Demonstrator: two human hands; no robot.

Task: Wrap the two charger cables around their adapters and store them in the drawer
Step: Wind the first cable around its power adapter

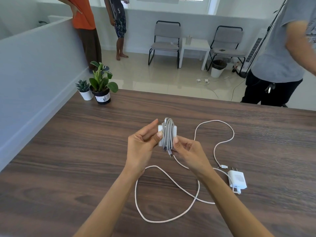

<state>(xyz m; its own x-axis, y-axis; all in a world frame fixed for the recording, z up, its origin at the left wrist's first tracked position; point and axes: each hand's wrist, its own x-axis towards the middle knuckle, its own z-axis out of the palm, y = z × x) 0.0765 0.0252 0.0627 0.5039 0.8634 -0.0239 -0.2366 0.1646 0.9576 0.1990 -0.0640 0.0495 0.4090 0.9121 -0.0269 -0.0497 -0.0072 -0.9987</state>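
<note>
Nearest the camera, two bare forearms reach in from the bottom edge over a dark wood table [68,151]. A loose white cable [154,220] lies on the tabletop in big loops under and between the arms, running right to a second white adapter [237,179] that lies flat near the right forearm, prongs visible at its far end. The cable's free plug end [224,166] rests just beside that adapter.

Above the table, both hands hold the first white adapter [160,130] with a grey cable [168,134] wound round it in many turns. Left hand [142,146] grips the adapter's left side, thumb pressed on its front, fingers behind. Right hand [188,151] pinches the lower right of the bundle, thumb on the coils; the grey cable's connector tip [170,153] pokes out just below. No drawer in view.

Far left corner of table: small succulent in white pot [85,90] touching a leafy plant in black pot [102,89]. Beyond the table, tiled floor, two grey chairs [165,41] flanking a small white side table [195,47], bin [218,68], three people standing partly in view
</note>
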